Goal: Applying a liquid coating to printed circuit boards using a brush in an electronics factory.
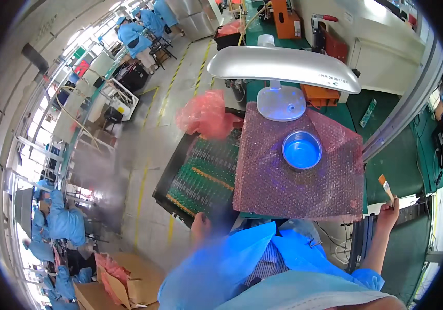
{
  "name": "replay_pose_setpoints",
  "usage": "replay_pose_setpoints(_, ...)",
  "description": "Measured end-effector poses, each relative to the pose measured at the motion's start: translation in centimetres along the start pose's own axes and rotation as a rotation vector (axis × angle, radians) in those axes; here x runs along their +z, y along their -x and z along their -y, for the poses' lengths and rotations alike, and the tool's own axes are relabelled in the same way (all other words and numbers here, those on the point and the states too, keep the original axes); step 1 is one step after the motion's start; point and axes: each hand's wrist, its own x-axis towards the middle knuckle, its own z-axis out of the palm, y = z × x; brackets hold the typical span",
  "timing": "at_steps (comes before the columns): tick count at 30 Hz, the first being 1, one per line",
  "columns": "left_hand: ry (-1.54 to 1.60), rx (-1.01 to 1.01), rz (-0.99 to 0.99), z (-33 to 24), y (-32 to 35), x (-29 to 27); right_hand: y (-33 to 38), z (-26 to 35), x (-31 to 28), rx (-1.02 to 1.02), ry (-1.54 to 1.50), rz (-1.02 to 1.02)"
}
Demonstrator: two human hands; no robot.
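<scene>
We're looking down over our blue smock, and our right hand (388, 213) is lifting off to the right side of the bench (386, 170), its grip closing narrowly around the handle of a small brush (385, 187), with the pale bristle end pointing up and tilting slightly left. Our left hand (199, 225) is hanging low by the near corner of the black tray of green circuit boards (201, 175); it's blurred, so we cannot tell how its grip is standing. Between the two hands, a sheet of pink bubble wrap (294, 186) is lying across the bench, and a round metal bowl (302, 150) is sitting on it, glowing blue. Just behind the bowl, a silver desk lamp (282, 70) is arching over. Crumpled pink plastic (205, 114) is resting at the tray's far end.
</scene>
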Motion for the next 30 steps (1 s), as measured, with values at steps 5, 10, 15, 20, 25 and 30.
replay_pose_setpoints(5,0.006,-0.033,0.039,-0.3,0.0,-0.3,0.3,0.4,-1.4,-0.003,-0.036,-0.018)
replay_pose_setpoints(10,0.080,-0.008,0.027,-0.3,-0.1,-0.3,0.2,0.1,-2.0,0.002,-0.193,-0.078)
replay_pose_setpoints(15,0.036,0.007,0.006,-0.1,-0.1,0.0,0.3,0.1,-1.8,-0.058,-0.086,-0.058)
replay_pose_setpoints(20,0.018,-0.010,0.006,0.3,-0.2,0.4,0.7,0.3,-1.4,-0.034,-0.192,-0.070)
replay_pose_setpoints(25,-0.012,0.006,-0.001,0.7,-0.3,0.6,0.8,0.2,-1.6,-0.076,-0.091,-0.036)
replay_pose_setpoints(30,0.038,0.012,0.003,0.6,-0.3,0.5,0.4,0.1,-2.0,-0.082,-0.096,-0.075)
